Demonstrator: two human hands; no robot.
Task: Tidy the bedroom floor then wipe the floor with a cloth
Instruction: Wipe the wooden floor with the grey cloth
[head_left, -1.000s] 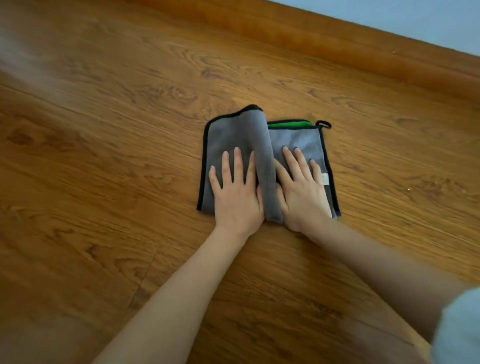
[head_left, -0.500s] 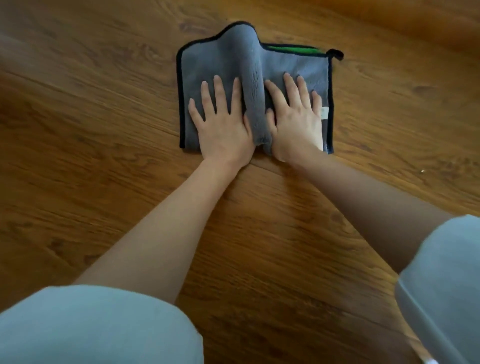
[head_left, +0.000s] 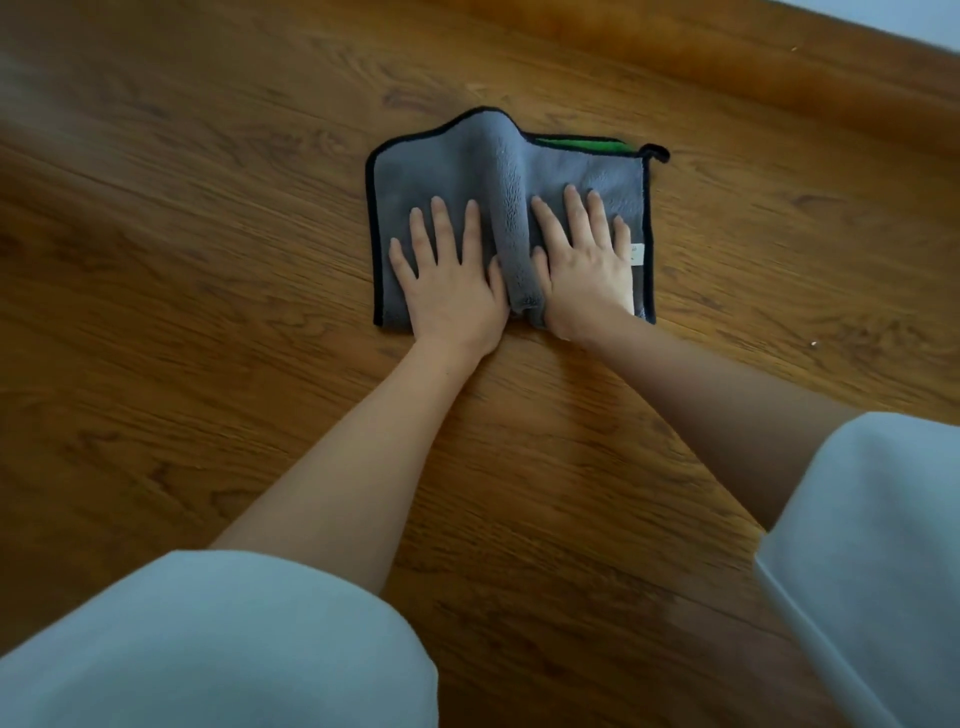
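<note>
cloth (head_left: 415, 182) | pressed flat by left hand (head_left: 451, 291), right hand (head_left: 587, 275), fingers straight | drawn nearer since earlier | floor (head_left: 208, 260) wiping underway

We found no readable text; the small white tag (head_left: 637, 254) on the cloth (head_left: 426, 171) edge bore marks too tiny for us to read.

Non-task stuff only: wooden skirting board (head_left: 779, 67) runs along the far edge, same brown tone as the boards below it, going diagonally from top centre down to the right edge. Pale wall (head_left: 914, 21) shows above it in the top-right corner. Pale grey-blue sleeves: one (head_left: 208, 644) fills the bottom-left corner, another (head_left: 872, 545) at the right edge.
</note>
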